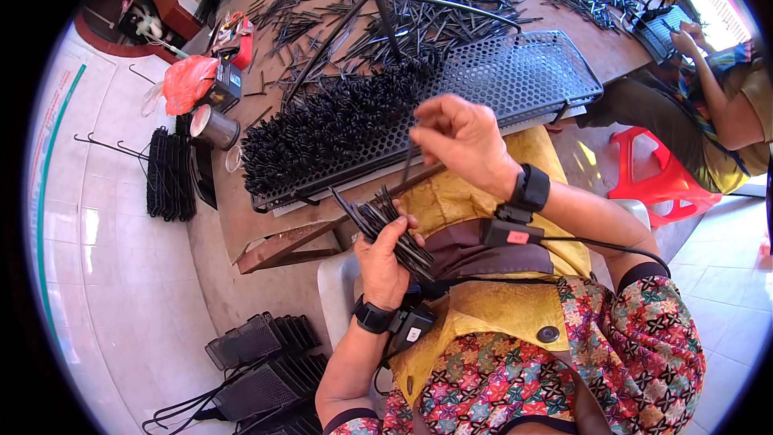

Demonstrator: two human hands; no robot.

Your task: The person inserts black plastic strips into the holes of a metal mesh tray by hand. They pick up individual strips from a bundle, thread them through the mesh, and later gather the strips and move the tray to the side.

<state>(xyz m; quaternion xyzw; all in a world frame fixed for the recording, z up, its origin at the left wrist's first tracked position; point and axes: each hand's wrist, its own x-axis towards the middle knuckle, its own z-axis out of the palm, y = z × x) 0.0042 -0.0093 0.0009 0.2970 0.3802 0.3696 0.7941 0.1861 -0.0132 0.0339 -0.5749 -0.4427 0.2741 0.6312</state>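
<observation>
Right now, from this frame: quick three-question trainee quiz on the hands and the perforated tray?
1. True or false: the left hand holds a bundle of thin black sticks.
2. What does the right hand pinch? A) one black stick B) a metal cup C) an orange bag
3. Which part of the perforated tray is filled with sticks: the person's left or right?

Key: 1 true; 2 A; 3 left.

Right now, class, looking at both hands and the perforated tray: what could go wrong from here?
The left hand grips a fanned bundle of black sticks loosely; some might slip out. The right hand pinches one thin stick at its tip, so it could drop. The perforated tray overhangs the table edge and may tip.
</observation>
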